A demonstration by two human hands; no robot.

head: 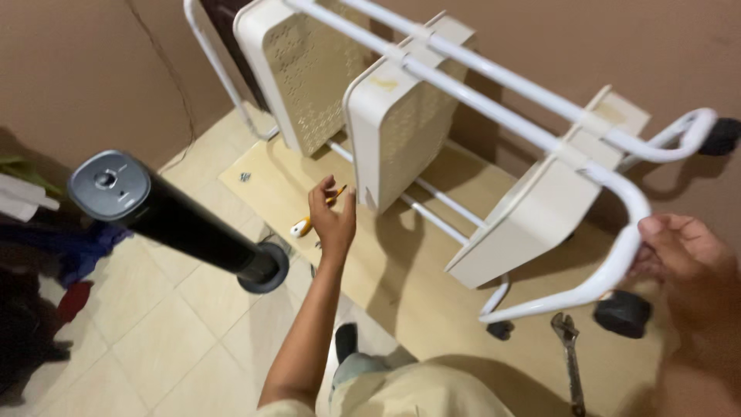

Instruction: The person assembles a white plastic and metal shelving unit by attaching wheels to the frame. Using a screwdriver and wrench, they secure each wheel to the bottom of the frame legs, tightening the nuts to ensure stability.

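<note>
**Cart (401, 116) on its side, mid-wrench session**

Cart tipped over on a pale board (401, 270) by the wall, trays facing sideways, wheels sticking out to the right. Gripped at the curved end of the white frame by the right hand (683, 259), fingers wrapped around the tube. Looks like plain steadying, keeping the whole thing from rolling.

Over on the other side: left hand (332, 220) hanging above the board with fingers spread and loose, holding nothing. Just beside it, a screwdriver (302, 227) with a yellow and white handle lying flat. Probably the tool-fetching step, judging by that reach.

For a pick-up: drop the hand a little lower and to the left, then close around the handle from above. Nothing tricky about the grip itself, but worth keeping the frame pinned meanwhile.

Room to move:
- Tight to the right of the left hand, with the middle tray (394, 131) edge right next to the fingers.
- Black tower fan (177, 220) leaning in from the left, base near the board's corner, so not much elbow swing there.
- Couple of loose screws (245, 177) near the board's far corner, easy to knock off.
- Wrench (570, 347) on the floor below the frame, near a black wheel (622, 313).
- Open board between screwdriver and fan base, the best lane in.
</note>
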